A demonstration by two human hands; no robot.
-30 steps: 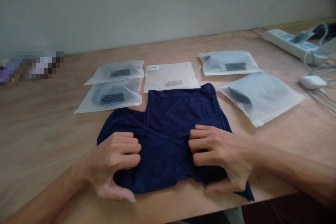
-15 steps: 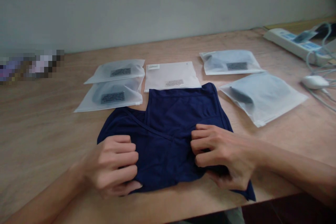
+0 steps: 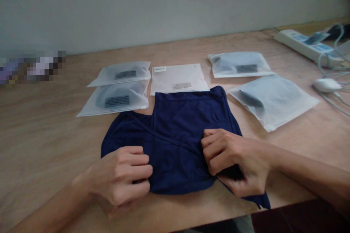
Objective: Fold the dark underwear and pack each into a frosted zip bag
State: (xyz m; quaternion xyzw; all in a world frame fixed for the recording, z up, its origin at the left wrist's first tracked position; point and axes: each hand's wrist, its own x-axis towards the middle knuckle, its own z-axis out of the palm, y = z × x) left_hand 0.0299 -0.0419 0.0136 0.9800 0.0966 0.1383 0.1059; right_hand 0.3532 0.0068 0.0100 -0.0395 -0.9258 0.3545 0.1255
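Note:
A navy blue garment with bound edges lies folded on the table in front of me, with one part crossing over another. My left hand rests on its lower left side, fingers curled down against the fabric; the thumb is mostly hidden. On the lower right, my right hand has bent fingers on the fabric and the thumb below them, gripping the cloth there. A narrow end of the garment sticks out under the right wrist near the table edge.
Two frosted zip bags lie at the left, and a flat white bag sits behind the garment. Two more bags lie at the right. A power strip, cables and a white charger occupy the far right. The wooden table meets a wall.
My left hand has shifted slightly right and down, and its thumb has gone out of sight. My right hand has moved a little to the right. The garment's lower edge looks smoother.

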